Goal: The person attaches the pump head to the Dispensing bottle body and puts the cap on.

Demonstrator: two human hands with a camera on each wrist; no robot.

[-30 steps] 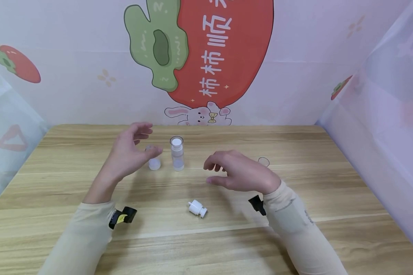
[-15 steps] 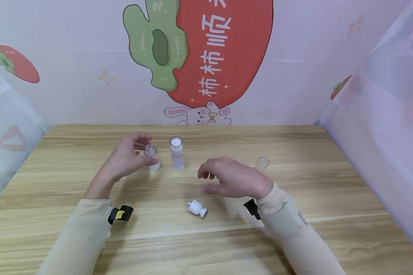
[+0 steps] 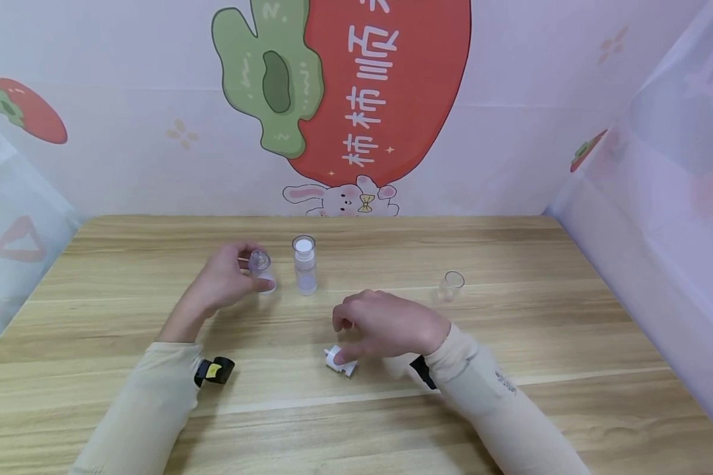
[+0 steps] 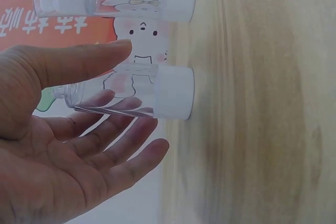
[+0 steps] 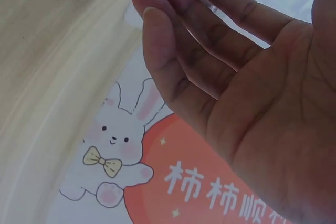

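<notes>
Clear bottle [image 3: 261, 267] with a white base stands upright on the table [image 3: 273, 435] in our head view, between the thumb and fingers of the left hand [image 3: 227, 277], near a second bottle [image 3: 305, 272], while the thumb of the right hand [image 3: 386, 324] overlaps a white pump head [image 3: 332, 360]. From the left wrist we see that hand relaxed and spread about the bottle, touching or not we cannot tell; from the right wrist, loosely bent fingers.

Only a narrow gap parts the clear bottle [image 3: 263, 272], inside the curve of the left hand [image 3: 226, 277], from the taller bottle [image 3: 305, 267]. A wide passage runs between that one and the clear cap [image 3: 451, 285]; nearer, the right hand [image 3: 386, 323] blocks the way over the white pump head [image 3: 331, 357].
</notes>
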